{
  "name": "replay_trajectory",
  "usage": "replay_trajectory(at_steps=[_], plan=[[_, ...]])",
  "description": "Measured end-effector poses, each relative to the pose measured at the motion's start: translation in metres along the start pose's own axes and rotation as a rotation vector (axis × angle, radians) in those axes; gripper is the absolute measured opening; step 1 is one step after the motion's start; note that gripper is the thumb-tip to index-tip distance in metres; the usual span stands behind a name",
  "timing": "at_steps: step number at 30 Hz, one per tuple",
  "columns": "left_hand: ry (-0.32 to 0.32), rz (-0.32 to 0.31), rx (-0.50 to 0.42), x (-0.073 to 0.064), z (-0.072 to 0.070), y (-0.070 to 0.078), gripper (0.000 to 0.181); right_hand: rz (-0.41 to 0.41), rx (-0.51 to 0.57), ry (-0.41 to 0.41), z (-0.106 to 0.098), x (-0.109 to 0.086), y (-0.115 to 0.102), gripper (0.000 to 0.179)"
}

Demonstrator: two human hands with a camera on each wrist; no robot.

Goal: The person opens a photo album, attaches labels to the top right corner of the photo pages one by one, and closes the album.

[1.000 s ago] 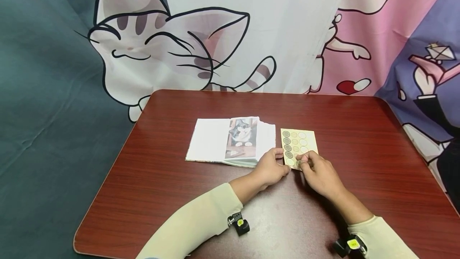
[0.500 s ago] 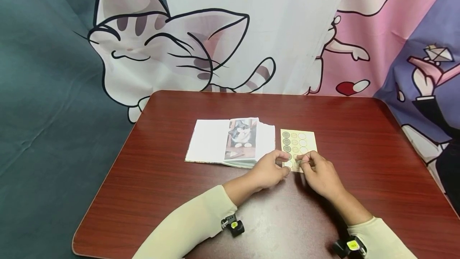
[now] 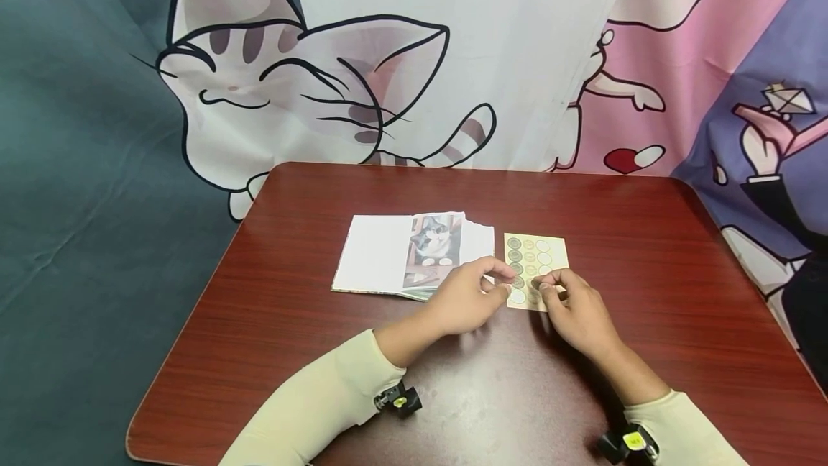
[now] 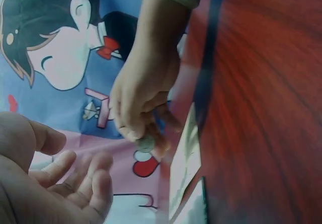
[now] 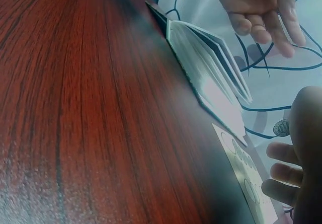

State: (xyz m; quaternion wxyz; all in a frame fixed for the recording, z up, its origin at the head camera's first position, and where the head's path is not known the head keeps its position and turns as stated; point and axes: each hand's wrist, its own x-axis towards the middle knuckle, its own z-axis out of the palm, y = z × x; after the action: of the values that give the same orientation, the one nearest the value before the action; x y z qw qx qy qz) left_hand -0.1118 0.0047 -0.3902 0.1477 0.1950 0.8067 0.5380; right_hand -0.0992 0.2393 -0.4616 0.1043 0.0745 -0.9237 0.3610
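Note:
My right hand point(image 3: 578, 313) pinches a small round sticker point(image 4: 146, 144) between thumb and fingertip. In the right wrist view the sticker's printed face point(image 5: 282, 128) shows. Below that hand lies a pale yellow sticker sheet point(image 3: 537, 259) with rows of round stickers, some dark, some light, and blank circles. My left hand point(image 3: 467, 298) is held just above the sheet's left edge and the book's near corner, fingers loosely bent and apart, with nothing in it. The open book point(image 3: 371, 254) lies left of the sheet; a cat picture point(image 3: 435, 239) is on its page.
Both things lie on a reddish-brown wooden table point(image 3: 297, 351) with rounded corners. Behind it hangs a cloth point(image 3: 530, 56) with cartoon drawings. A small black camera point(image 3: 407, 403) is strapped to my left wrist, and another point(image 3: 614, 446) to my right.
My left hand has let go of the sheet's lower left corner and drawn back to the left. The right hand stays nearly in place, with the sticker pinched.

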Motion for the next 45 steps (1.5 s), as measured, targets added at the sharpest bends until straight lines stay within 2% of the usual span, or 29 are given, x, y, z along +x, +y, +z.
replay_trajectory(at_steps=[7,15,20,25,27,35,40,45], plan=[[0.104,0.074,0.113,-0.006,-0.019,-0.004,0.023,0.014,0.001,0.012,0.001,-0.001,-0.001,0.006],[0.128,0.022,0.177,-0.016,-0.033,-0.013,0.023,0.015,-0.020,0.015,0.000,-0.003,0.003,0.004],[0.166,0.082,0.317,-0.022,-0.038,-0.021,0.027,0.017,-0.030,0.017,0.000,-0.003,0.002,0.004],[0.186,0.173,0.522,-0.030,-0.042,-0.030,0.035,0.022,-0.024,0.020,-0.001,-0.003,0.001,0.004],[0.176,0.187,0.594,-0.033,-0.044,-0.035,0.039,0.018,-0.023,0.022,-0.001,-0.003,0.001,0.004],[0.070,0.113,0.740,-0.039,-0.046,-0.047,0.059,0.016,-0.022,0.018,-0.001,-0.003,0.000,0.004],[-0.009,0.056,0.783,-0.041,-0.047,-0.053,0.074,0.019,-0.031,0.010,0.000,-0.002,0.000,0.004],[-0.120,-0.019,0.804,-0.041,-0.047,-0.056,0.085,0.006,-0.043,0.006,0.002,-0.002,0.001,0.004]])
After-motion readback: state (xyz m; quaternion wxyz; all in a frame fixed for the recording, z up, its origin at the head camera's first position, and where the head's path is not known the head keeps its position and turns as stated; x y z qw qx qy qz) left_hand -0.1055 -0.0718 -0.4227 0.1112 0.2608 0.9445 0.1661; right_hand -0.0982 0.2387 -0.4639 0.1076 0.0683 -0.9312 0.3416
